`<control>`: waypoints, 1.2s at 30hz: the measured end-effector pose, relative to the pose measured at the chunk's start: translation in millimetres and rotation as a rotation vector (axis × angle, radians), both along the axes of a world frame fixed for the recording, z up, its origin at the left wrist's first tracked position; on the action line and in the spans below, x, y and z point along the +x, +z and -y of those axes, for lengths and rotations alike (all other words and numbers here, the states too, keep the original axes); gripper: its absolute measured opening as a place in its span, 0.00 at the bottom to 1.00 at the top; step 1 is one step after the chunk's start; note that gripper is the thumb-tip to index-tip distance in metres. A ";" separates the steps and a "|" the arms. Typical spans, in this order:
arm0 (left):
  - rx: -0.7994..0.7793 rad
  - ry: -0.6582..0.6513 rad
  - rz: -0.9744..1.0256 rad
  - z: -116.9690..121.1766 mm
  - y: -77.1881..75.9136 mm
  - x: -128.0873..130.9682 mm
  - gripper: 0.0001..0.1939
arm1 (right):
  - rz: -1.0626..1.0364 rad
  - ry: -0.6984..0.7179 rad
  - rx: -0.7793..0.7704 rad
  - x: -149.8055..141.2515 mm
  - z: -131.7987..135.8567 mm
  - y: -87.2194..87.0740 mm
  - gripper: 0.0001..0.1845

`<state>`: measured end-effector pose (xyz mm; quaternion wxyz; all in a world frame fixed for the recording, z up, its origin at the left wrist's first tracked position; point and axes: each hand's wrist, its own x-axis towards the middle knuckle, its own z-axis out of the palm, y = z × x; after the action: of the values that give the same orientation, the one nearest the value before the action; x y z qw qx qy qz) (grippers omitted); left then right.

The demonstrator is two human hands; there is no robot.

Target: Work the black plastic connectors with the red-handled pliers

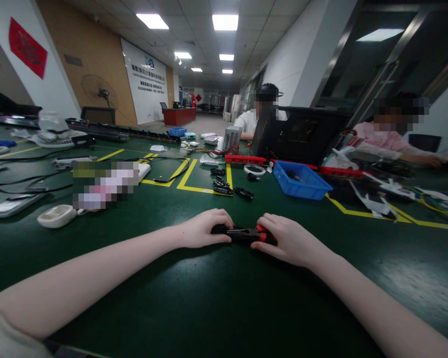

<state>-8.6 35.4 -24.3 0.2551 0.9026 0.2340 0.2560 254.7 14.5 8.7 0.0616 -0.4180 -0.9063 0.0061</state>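
Both my hands rest on the green table (216, 298) near its middle. My left hand (203, 227) is closed over a small black part whose end shows at its fingers. My right hand (287, 238) is closed on a pair of pliers with red and black handles (248, 234). The pliers' jaws point left and meet the black part between my two hands. Several small black connectors (224, 185) lie farther back inside a yellow taped square.
A blue plastic bin (301, 180) stands behind my right hand. A red power strip (245, 159), a white ring (254, 169), white devices (56, 216) and cables lie around. Two people sit at the far right side by a black computer case (298, 134).
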 end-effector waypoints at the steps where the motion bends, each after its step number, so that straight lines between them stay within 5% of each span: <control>1: -0.002 0.000 0.002 0.0 -0.2 0.1 0.08 | 0.001 0.004 0.004 -0.3 -0.2 -0.5 0.18; 36: 0.030 0.019 -0.024 1.0 -0.4 1.1 0.08 | 0.005 0.028 0.036 3.0 -4.8 0.9 0.14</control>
<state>-7.5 34.4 -24.7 0.2363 0.9070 0.2418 0.2512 257.8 19.2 9.5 0.0667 -0.4042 -0.9122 -0.0106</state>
